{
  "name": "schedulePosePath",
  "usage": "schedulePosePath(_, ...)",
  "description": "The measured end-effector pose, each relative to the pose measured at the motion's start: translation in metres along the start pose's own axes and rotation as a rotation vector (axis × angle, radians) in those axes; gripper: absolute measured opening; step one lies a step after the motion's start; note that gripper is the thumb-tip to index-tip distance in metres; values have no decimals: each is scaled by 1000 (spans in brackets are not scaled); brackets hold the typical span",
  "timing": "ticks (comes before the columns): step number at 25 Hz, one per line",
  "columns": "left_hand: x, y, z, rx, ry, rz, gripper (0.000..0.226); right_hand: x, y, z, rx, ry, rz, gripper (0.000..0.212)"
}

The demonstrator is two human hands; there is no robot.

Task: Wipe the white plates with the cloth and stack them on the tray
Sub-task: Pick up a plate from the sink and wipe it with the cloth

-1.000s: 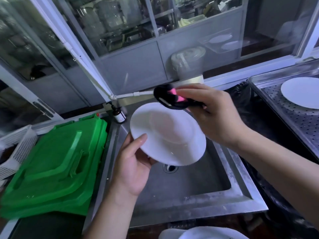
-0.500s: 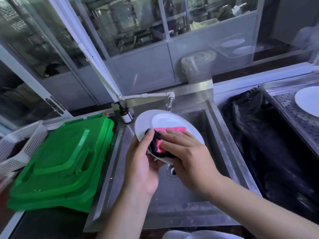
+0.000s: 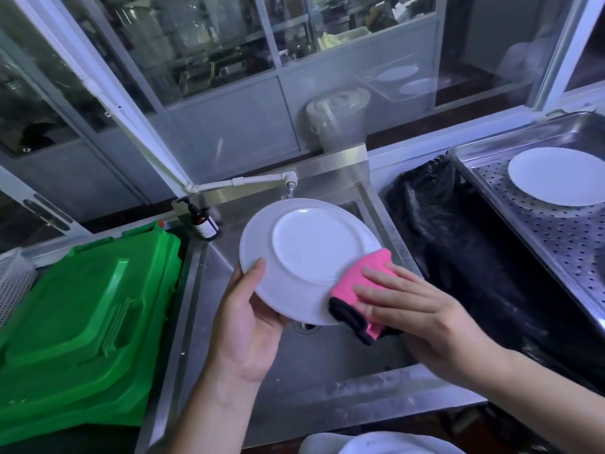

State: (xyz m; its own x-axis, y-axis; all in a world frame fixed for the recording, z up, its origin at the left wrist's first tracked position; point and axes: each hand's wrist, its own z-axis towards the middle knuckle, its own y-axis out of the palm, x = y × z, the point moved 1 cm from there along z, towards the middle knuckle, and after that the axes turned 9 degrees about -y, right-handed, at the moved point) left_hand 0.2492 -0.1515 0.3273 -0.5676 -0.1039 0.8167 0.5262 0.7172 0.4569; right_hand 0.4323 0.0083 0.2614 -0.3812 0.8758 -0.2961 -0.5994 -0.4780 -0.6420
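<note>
Wiping cloth [image 3: 360, 290] has slid to the plate's [image 3: 307, 253] right rim.

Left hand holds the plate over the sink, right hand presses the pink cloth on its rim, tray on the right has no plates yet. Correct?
Not quite: the head view shows one white plate already on the tray. The rest is right.
</note>
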Motion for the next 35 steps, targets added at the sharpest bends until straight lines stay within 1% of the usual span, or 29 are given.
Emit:
schedulePosePath(1,2,-2,0,2,-4,8,53,6,-3,-9,23,60,22,35)
schedulePosePath(2,3,-6,-1,1,-6,20,54,10,-5,-16,77,191,61,32)
schedulePosePath(3,3,-9,-2,-12,-4,33,54,16,-7,-20,161,407,116,36)
schedulePosePath(4,3,-12,-4,-29,11,54,52,19,-8,-20,259,685,209,40)
schedulePosePath(5,2,-13,-7,-44,34,92,48,23,-7,-18,364,951,370,37)
schedulePosePath(6,0,-15,-9,-49,61,155,44,26,-5,-14,438,1176,559,32)
schedulePosePath(7,-4,-14,-12,-53,84,240,40,28,-3,-9,481,1337,727,27)
schedulePosePath(8,-8,-12,-15,-65,106,331,37,27,-2,0,474,1436,843,25)
schedulePosePath(9,-12,-8,-19,-92,124,411,37,27,-2,10,443,1482,909,23)
schedulePosePath(10,-15,-5,-23,-138,137,475,38,26,-2,21,412,1492,924,22)
schedulePosePath(12,-21,0,-29,-232,156,579,40,26,-2,40,378,1459,861,21)
schedulePosePath(14,-21,-1,-34,-250,152,601,40,29,-5,58,383,1342,720,24)
schedulePosePath(16,-19,-4,-37,-220,128,575,38,30,-9,78,363,1141,574,22)
schedulePosePath(18,-18,-5,-38,-173,101,520,36,19,-12,95,243,895,324,21)
schedulePosePath(20,-17,-2,-39,-129,77,432,31,-3,-5,105,128,663,69,37)
schedulePosePath(22,-18,-1,-37,-88,79,328,25,-24,10,109,157,442,-6,44)
schedulePosePath(24,-19,-2,-35,-50,99,252,29,-38,29,105,210,290,-30,42)
schedulePosePath(27,-19,-8,-33,-88,97,153,36,-52,47,101,218,242,-47,40)
schedulePosePath(30,-19,-13,-34,-167,70,-5,44,-61,56,96,144,188,-143,42)
schedulePosePath(32,-20,-14,-34,-188,44,-106,46,-62,58,92,117,144,-177,47)
schedulePosePath(33,-20,-12,-34,-157,20,-134,45,-61,59,89,104,114,-191,49)
schedulePosePath(35,-21,-11,-32,-45,-46,-133,54,-61,60,80,46,31,-213,52)
